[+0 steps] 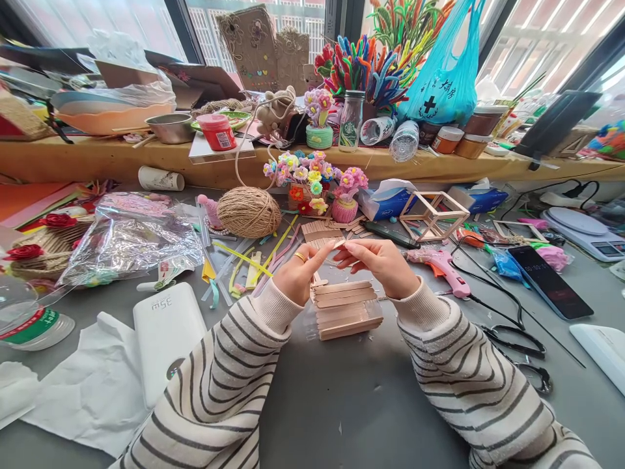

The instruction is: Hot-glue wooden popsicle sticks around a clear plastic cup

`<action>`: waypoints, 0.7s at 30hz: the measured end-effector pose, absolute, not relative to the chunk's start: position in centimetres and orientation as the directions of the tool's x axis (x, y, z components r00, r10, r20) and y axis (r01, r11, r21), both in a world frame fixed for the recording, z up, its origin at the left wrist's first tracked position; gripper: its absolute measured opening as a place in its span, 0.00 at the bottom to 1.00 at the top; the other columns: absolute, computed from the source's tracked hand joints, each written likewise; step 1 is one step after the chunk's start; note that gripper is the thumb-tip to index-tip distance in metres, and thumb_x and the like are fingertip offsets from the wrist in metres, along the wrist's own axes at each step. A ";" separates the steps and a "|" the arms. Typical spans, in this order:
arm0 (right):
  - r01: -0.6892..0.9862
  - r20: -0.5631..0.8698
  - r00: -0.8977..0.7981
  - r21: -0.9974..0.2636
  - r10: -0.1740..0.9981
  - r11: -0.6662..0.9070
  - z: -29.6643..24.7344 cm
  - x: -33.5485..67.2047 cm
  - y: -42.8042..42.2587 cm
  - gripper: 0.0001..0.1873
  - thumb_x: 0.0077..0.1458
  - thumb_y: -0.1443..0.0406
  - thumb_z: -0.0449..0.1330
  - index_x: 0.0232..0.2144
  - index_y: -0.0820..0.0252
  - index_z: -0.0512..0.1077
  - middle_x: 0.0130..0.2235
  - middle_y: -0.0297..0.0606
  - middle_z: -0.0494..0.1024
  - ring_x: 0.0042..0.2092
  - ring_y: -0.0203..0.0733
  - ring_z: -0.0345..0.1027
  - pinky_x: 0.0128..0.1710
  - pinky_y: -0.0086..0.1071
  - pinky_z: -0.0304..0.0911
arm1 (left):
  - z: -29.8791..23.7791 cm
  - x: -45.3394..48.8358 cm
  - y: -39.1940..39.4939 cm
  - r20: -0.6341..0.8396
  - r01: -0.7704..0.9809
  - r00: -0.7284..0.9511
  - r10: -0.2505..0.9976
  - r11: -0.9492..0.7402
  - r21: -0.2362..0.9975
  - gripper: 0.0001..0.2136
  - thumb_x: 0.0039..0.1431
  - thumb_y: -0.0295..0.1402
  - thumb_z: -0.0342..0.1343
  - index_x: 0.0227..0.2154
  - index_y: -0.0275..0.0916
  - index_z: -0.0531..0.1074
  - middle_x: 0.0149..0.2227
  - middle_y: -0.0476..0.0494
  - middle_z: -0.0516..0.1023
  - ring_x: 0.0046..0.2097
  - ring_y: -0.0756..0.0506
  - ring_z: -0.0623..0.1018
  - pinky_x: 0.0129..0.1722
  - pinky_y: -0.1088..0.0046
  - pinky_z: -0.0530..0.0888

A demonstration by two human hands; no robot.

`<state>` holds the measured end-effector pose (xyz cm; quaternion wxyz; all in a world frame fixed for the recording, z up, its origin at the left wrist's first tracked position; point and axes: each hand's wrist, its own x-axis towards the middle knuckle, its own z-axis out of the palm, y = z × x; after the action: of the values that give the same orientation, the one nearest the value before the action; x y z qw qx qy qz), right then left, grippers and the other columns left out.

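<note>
My left hand (299,272) and my right hand (381,264) meet over the middle of the grey table, fingertips pinched together on a small wooden stick piece (340,244). My left hand wears a gold ring. Just below the hands lies a stacked block of wooden craft sticks (344,309). More loose craft sticks (319,232) lie just beyond the hands. Both arms wear striped sleeves.
A ball of twine (249,212), a pink glue gun (442,264), a wooden stick cube frame (433,215), a black phone (549,281), scissors (517,345), a white power bank (163,332) and a clear plastic bag (131,238) surround the hands. A cluttered wooden shelf (122,159) runs behind.
</note>
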<state>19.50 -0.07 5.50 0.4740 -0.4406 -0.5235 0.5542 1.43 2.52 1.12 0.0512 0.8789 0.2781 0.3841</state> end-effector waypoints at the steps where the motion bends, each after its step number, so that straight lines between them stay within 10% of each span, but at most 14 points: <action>1: -0.057 0.010 -0.160 -0.998 0.987 0.001 5.5 19.5 -0.1 0.14 0.46 0.56 0.59 0.30 0.62 0.75 0.30 0.39 0.78 0.29 0.34 0.72 0.25 0.25 0.63 | 1.1 1.4 2.5 0.640 0.441 0.555 0.531 -0.840 0.314 0.30 0.52 0.18 0.37 0.57 0.48 0.51 0.33 0.48 0.63 0.21 0.57 0.61 0.22 0.82 0.68; 21: -0.084 0.079 -0.055 -0.994 0.995 0.074 5.0 19.1 -0.1 0.13 0.42 0.58 0.62 0.25 0.64 0.76 0.23 0.38 0.77 0.24 0.35 0.70 0.17 0.23 0.56 | 2.2 1.5 1.9 0.641 0.423 0.559 0.526 -0.846 0.325 0.24 0.53 0.20 0.37 0.53 0.37 0.61 0.30 0.46 0.66 0.20 0.56 0.65 0.22 0.81 0.69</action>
<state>19.10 -0.14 4.97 0.5240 -0.4447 -0.5123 0.5151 1.47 1.89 2.24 0.0666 0.8803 0.2695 0.3847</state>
